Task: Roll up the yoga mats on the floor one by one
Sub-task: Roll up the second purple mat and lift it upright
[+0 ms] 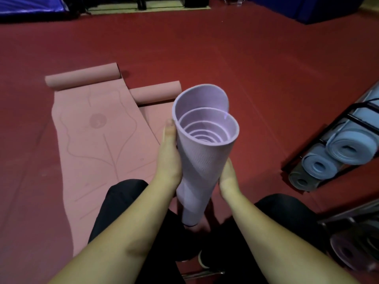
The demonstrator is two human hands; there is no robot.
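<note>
Two pink mats (98,140) are still lying on the floor (246,68), each rolled only at its far end, so I judge both remain. One lilac mat (203,156) is standing upright, loosely coiled and uneven, between the knees. Left hand (169,154) and right hand (228,179) are pressing its sides. Four rolls are sitting in the rack (336,158).

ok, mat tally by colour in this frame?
Lilac, rolled, held upright between the hands: 1
Pink, part-unrolled on the floor: 2
Blue, rolled in the rack: 2
Grey-olive, rolled in the rack: 1
Total: 6
</note>
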